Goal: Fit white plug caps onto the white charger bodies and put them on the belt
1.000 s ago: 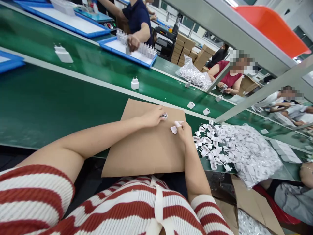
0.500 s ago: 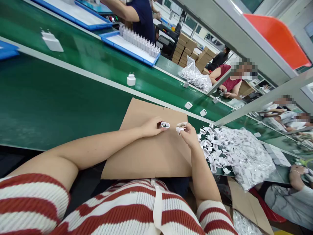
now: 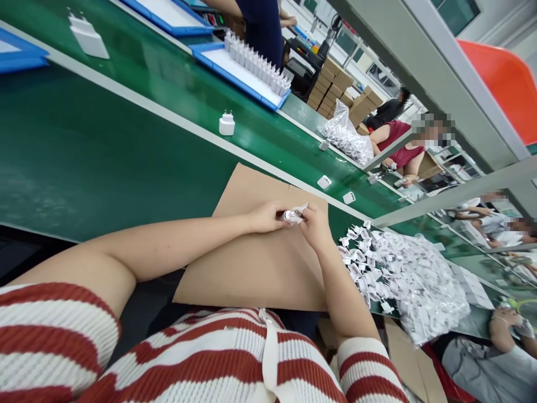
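Over a sheet of brown cardboard, my two hands meet. My left hand is closed around a white charger housing, its end facing right. My right hand pinches a white plug cap against that end; white coverings show on its fingertips. Whether the cap sits inside the housing or only touches it, I cannot tell. Just right of my right forearm lies a heap of loose white plug caps, some with pins showing, spilling from a clear plastic bag.
Beyond the cardboard runs a green conveyor belt bearing a standing white charger and several housings. A blue-rimmed tray holds rows of chargers. A metal frame post slants across the right. Co-workers sit opposite and at right.
My right hand has moved left, bringing the plug cap against the charger housing in my left hand. Belt items have shifted slightly in view as my head tilted.
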{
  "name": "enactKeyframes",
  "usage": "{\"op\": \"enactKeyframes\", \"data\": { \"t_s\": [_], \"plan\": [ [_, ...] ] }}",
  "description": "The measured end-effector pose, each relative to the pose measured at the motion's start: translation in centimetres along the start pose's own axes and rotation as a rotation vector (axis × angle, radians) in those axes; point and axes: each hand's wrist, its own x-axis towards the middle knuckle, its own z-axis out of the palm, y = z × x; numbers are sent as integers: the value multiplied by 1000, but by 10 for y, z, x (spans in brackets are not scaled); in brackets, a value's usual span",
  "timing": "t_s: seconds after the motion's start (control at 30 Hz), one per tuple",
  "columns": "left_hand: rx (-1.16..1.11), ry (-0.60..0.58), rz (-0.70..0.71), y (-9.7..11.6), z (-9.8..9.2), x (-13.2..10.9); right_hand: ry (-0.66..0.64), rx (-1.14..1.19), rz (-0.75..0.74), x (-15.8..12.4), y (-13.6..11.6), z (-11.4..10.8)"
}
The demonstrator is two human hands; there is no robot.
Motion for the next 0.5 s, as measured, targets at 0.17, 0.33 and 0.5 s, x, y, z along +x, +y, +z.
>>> {"op": "enactKeyframes", "data": {
  "t_s": [0.17,0.33,0.5],
  "plan": [
    [47,17,4,-2,-1,2,-48,-58,-70,3,-4,-5],
    [55,21,0,-5,-1,4,-101,-151,-58,7,-11,-7],
    [77,19,-30,-7,0,3,-190,-283,-67,13,-20,-7]
  ]
}}
